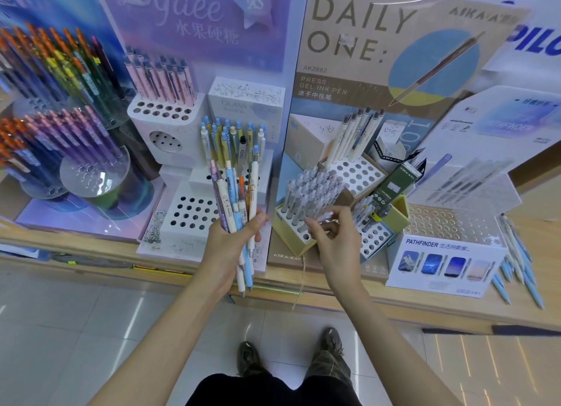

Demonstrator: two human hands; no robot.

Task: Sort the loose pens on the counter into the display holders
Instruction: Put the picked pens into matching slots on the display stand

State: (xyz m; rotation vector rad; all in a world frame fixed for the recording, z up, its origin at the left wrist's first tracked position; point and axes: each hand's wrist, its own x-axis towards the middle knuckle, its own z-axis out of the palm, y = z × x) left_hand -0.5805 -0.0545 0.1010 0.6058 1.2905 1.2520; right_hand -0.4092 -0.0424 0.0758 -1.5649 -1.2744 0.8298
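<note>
My left hand grips a bundle of several mixed pens, white, blue and orange, held upright in front of the white display holder with round holes. My right hand reaches over the yellow holder packed with clear pens. Its fingertips pinch one clear pen lying across the tops of the others. Loose light-blue pens lie on the counter at the far right, beside the Pathfinder box.
Round acrylic stands with colourful pens fill the left. A tall "Daily One" card display holds white pens. A clear acrylic holder sits above the Pathfinder box. The wooden counter edge runs in front; tiled floor lies below.
</note>
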